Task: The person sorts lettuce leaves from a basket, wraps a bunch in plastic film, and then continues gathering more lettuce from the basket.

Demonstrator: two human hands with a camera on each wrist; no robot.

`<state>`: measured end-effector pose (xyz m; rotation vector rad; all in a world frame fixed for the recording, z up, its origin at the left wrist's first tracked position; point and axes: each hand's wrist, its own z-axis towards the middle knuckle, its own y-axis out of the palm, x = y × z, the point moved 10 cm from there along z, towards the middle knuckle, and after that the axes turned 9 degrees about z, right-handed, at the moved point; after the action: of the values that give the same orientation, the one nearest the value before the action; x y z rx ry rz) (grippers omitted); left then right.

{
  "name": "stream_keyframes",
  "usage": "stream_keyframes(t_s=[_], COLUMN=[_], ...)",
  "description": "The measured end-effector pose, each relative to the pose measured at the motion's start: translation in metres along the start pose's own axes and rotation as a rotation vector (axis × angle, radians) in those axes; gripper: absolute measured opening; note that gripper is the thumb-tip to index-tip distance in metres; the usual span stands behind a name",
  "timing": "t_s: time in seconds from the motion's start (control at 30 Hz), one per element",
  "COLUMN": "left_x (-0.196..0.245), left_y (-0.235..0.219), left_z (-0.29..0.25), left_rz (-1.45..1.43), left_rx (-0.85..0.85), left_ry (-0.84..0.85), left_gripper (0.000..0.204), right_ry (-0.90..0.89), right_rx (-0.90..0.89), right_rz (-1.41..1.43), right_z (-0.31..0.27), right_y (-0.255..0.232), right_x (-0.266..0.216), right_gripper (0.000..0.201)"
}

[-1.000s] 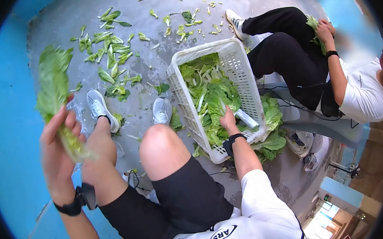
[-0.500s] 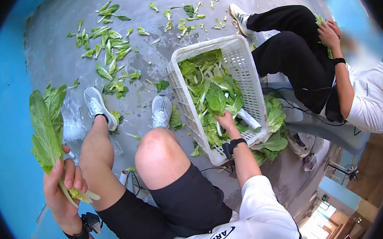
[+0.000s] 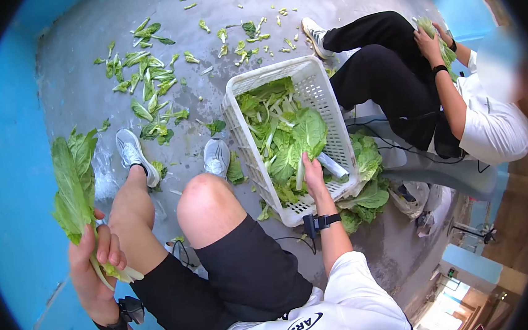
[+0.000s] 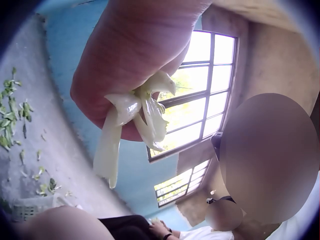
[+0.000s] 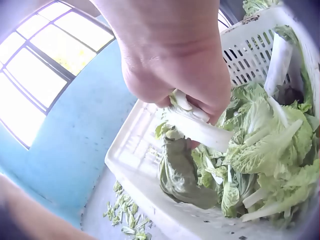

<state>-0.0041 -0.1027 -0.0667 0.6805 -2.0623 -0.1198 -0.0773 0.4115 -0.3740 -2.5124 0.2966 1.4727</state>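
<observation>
Clearly, a broad green leaf (image 3: 310, 131) with a thick white stem extends forward from the right hand (image 3: 314, 176), whose fingers are curled round the stem. A leafy bunch (image 3: 72, 186) fans out beyond the left hand (image 3: 96, 259), which grips it near the base; pale stalk ends (image 4: 142, 117) stick out below those curled fingers. The two hands are well apart, with the seated person's bare knee (image 3: 208, 208) between them.

Just under the right hand lies a pile of loose leaves (image 3: 268, 133) inside a white slatted crate (image 3: 328, 95), and the right hand reaches over its near end. To that hand's right, a white cylindrical piece (image 3: 333, 167) leans in the crate; it may be a tube or a very thick stalk, as leaves partly cover it. Outside the crate, right of the same hand, more leaves (image 3: 366, 203) are heaped on the floor.

Scattered leaves (image 3: 151, 74) lie ahead of both hands. Farther right of the right hand, another person (image 3: 387, 71) sits holding greens (image 3: 444, 51).
</observation>
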Motion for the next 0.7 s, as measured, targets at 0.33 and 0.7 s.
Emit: stream_keyframes(t_s=[0.33,0.7], left_x=[-0.006,-0.012], left_y=[0.007,0.11], left_z=[-0.016,0.038], left_rz=[0.023,0.187], left_rx=[-0.051,-0.236], left_ry=[-0.031,0.006], left_gripper=[0.026,0.025], right_ry=[-0.33,-0.019], right_rx=[0.429,-0.397], right_rz=[-0.849,0.63], right_z=[-0.007,-0.131], right_y=[-0.028,0.155], right_x=[-0.058,-0.226], right_gripper=[0.049,0.029])
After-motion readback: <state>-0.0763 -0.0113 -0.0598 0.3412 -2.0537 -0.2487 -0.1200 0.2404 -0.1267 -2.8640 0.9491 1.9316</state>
